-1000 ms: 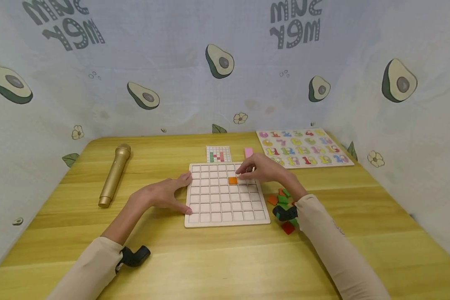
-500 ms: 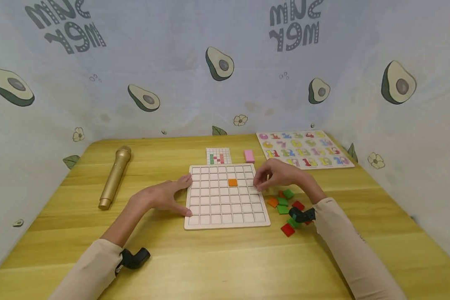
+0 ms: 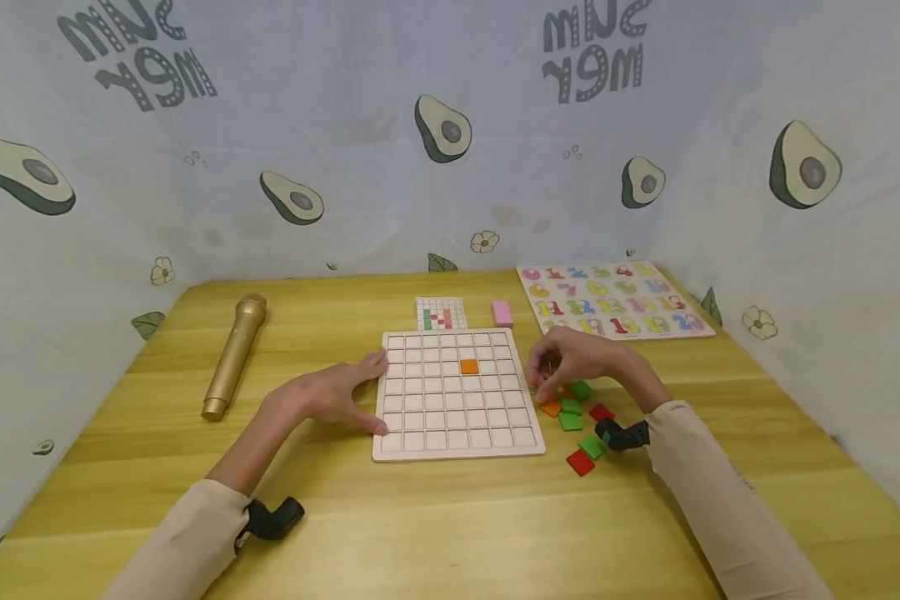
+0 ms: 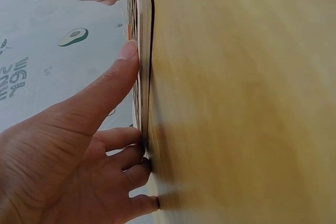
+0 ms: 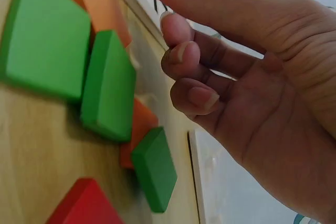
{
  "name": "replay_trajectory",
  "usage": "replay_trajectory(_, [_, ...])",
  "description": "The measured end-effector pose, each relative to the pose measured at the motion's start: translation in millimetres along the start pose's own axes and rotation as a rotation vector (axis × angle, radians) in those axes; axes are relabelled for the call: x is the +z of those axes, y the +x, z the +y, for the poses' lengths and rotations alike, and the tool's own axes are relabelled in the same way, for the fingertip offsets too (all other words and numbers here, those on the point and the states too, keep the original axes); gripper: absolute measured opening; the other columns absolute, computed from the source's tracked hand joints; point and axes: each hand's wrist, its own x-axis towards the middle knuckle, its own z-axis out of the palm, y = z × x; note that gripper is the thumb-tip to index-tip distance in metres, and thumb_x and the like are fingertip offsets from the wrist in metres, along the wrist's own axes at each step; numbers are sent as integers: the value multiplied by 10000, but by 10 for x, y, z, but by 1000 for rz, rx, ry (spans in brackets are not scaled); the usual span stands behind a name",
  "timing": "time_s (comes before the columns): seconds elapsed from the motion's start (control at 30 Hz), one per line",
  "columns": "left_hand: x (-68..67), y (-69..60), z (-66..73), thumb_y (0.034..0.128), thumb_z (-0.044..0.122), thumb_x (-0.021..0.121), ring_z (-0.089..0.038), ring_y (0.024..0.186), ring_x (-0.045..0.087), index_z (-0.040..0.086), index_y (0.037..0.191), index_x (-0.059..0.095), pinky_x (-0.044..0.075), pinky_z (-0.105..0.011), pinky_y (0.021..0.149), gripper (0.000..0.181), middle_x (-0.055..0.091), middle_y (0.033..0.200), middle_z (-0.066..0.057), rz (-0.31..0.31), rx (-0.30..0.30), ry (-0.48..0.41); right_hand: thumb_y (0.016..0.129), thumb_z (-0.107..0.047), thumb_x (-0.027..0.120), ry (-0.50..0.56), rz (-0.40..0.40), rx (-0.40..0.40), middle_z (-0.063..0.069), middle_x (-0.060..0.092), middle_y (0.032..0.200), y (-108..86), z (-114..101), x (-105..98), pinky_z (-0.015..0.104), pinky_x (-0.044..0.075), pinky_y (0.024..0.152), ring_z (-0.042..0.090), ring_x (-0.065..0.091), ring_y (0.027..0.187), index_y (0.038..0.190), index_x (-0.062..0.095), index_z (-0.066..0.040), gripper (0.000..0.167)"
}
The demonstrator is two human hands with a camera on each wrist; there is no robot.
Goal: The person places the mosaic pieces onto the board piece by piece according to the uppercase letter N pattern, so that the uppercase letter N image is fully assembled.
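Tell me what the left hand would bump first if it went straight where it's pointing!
Probably the board: the left hand looks to be touching its edge, so nothing seems to come before it.

Reads as a curtained-off play corner to us: wood-grain tabletop (image 3: 420, 533) walled by avocado-print fabric (image 3: 360, 108) with mirrored "summer" lettering (image 3: 592, 73), number puzzle board (image 3: 615, 300), grid board (image 3: 456, 396), gold microphone (image 3: 234, 358). Home or studio, we can't tell.

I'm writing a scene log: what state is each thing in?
Grid board: lying flat, one orange tile on it
Loose tiles: scattered
Left hand: fingers spread, touching that board's edge
Right hand: fingers curled, near those tiles
Microphone: lying down
Card: flat, pattern showing
Number board: lying flat
Pink block: resting on the table
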Motion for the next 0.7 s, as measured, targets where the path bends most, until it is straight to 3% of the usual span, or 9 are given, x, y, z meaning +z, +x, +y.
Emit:
replay_trajectory(0.13, [-8, 7, 9, 909, 482, 870, -372, 1661, 119, 54, 1725, 191, 182, -574, 1318, 1144, 69, 1807, -146, -4, -4, 5, 875, -11, 887, 42, -33, -9, 70, 681, 816, -47, 41, -19, 232, 504, 676, 122, 554, 715, 931, 764, 36, 144])
replay_trajectory(0.7, [-15, 13, 9, 908, 515, 861, -376, 1659, 131, 58, 1726, 198, 189, -580, 1315, 1148, 78, 1807, -144, -5, -4, 28, 827, -37, 935, 12, -81, 59, 66, 590, 809, -66, 106, -31, 234, 433, 678, 132, 492, 734, 975, 772, -5, 222])
